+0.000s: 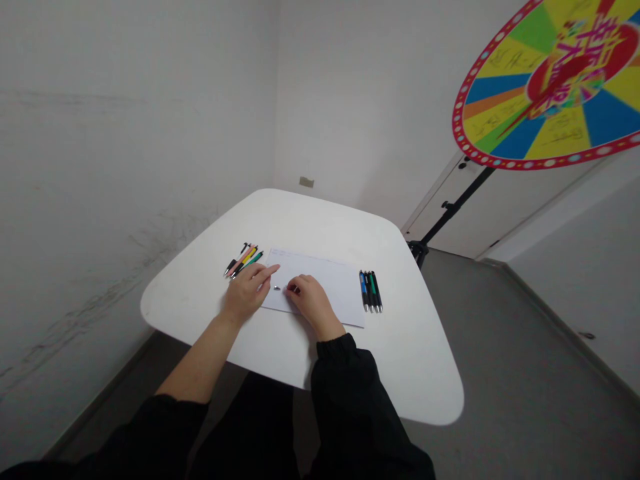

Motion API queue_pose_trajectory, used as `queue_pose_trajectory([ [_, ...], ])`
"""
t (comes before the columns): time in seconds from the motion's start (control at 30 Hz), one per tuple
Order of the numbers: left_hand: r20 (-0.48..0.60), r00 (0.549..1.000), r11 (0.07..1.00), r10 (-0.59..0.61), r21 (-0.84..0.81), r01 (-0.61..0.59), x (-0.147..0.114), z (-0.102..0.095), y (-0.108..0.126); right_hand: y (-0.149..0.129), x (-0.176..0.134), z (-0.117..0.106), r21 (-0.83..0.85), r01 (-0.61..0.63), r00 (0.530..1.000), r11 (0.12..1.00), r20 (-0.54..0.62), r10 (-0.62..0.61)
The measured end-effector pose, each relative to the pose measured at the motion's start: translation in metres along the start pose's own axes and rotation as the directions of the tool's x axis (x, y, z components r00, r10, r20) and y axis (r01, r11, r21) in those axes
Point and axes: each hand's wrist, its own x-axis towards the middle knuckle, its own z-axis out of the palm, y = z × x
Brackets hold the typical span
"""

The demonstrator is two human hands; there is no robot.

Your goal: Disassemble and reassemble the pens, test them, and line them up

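Observation:
A sheet of white paper [340,287] lies on the white table. My left hand [245,291] is over the paper's left edge, its index finger stretched out and nothing visible in it. Between my hands a small silvery cone-shaped piece [277,288] rests on the paper. My right hand [313,300] is over the paper with thumb and fingers pinched together; whatever they hold is too small and hidden to name. Several pens [241,261] with coloured barrels lie left of the paper, just beyond my left hand. To the right, several dark pens [370,291] lie side by side.
The white table [320,217] has rounded corners and stands near two walls. Beyond its right side a colourful prize wheel [550,93] stands on a black pole [460,203], in front of a pale door.

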Motion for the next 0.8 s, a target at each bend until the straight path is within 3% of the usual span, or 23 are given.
queue_pose_trajectory([
  [0.4, 0.023, 0.999, 0.999, -0.035, -0.004, 0.035, -0.0019, 0.002, -0.0012, 0.0004, 0.0005, 0.0012, -0.002, -0.005, 1.0, 1.0, 0.024, 0.005],
  [0.8, 0.015, 1.0, 1.0, 0.003, -0.012, -0.003, -0.0013, 0.0012, -0.0003, -0.0015, 0.0005, 0.0001, 0.044, -0.008, 1.0, 0.999, 0.002, 0.008],
])
